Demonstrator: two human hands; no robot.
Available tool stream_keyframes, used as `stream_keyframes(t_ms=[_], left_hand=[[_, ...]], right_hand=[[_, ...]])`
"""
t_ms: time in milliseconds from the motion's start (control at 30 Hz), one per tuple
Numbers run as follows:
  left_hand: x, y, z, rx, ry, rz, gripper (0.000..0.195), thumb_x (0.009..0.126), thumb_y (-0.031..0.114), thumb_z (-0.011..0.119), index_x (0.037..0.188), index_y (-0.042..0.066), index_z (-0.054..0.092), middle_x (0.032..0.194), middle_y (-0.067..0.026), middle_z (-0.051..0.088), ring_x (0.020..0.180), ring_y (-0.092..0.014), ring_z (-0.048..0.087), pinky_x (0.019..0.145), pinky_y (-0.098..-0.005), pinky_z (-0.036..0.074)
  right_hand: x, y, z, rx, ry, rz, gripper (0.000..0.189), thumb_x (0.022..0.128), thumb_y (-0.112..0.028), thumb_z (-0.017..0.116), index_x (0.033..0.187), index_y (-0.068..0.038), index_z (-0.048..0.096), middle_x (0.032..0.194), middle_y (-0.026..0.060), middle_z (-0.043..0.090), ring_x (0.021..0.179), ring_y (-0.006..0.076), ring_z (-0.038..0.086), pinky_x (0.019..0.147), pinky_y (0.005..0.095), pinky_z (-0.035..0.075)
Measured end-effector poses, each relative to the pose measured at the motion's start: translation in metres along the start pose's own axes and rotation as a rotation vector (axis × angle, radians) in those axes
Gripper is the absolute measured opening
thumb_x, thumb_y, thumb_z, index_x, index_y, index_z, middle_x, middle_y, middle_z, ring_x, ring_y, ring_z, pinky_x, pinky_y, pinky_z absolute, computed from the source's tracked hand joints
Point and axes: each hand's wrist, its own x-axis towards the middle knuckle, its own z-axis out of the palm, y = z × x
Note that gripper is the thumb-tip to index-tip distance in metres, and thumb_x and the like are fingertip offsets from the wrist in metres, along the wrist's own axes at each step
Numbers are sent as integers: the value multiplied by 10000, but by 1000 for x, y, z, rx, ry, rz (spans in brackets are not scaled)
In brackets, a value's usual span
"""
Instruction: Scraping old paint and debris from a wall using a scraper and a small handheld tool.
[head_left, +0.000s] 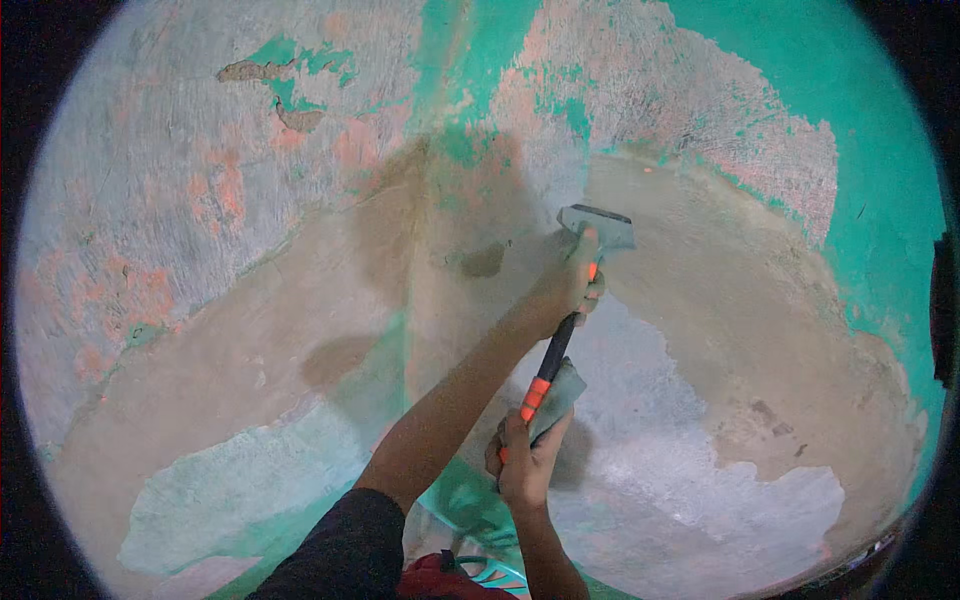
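A long-handled scraper (556, 349) with a black and orange handle is held in front of the wall, its wide blade head (600, 225) up against patchy plaster. My left hand (570, 281) grips the upper handle just below the head, with one finger stretched along it. Lower down, my right hand (527, 469) is closed around the orange-banded end of the handle. A flat greyish piece (566, 394) also sits in my right hand, beside the handle; what it is, I cannot tell.
Two walls meet at a vertical corner (411, 300). Their surfaces show brown plaster (750, 300), pale patches (637, 420) and remaining green paint (874, 187). A dark object (943, 307) stands at the right edge. Below are something red (435, 577) and light-green bars (495, 574).
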Motion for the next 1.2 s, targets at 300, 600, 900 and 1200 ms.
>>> stream_keyframes(t_ms=[300, 600, 900, 1200], left_hand=[[3, 15, 7, -71, -48, 14, 449, 919, 615, 405, 928, 167, 421, 569, 15, 402, 393, -96, 352, 355, -278, 298], [3, 31, 9, -66, 26, -35, 433, 922, 601, 415, 905, 169, 448, 571, 17, 411, 398, -91, 357, 360, -276, 300], [10, 34, -3, -128, -77, -18, 412, 928, 569, 441, 876, 160, 428, 564, 12, 407, 401, -94, 361, 359, -282, 298], [8, 34, 0, -68, -84, -88, 484, 916, 631, 383, 882, 150, 428, 556, 38, 388, 403, -92, 344, 368, -285, 295]], right_hand=[[3, -16, 4, -44, 29, -6, 400, 939, -102, 497, 1250, -142, 250, 691, 27, 432, 425, 110, 411, 368, 257, 330], [11, -19, 2, -98, 9, -4, 410, 938, -105, 498, 1256, -145, 242, 708, 34, 435, 423, 116, 413, 363, 263, 329], [8, -33, 19, -102, 12, -30, 408, 928, -100, 489, 1252, -136, 243, 699, 30, 423, 413, 119, 410, 360, 260, 331], [8, -28, 18, -61, 49, 17, 384, 925, -106, 497, 1217, -124, 248, 703, 37, 429, 421, 114, 416, 359, 262, 334]])
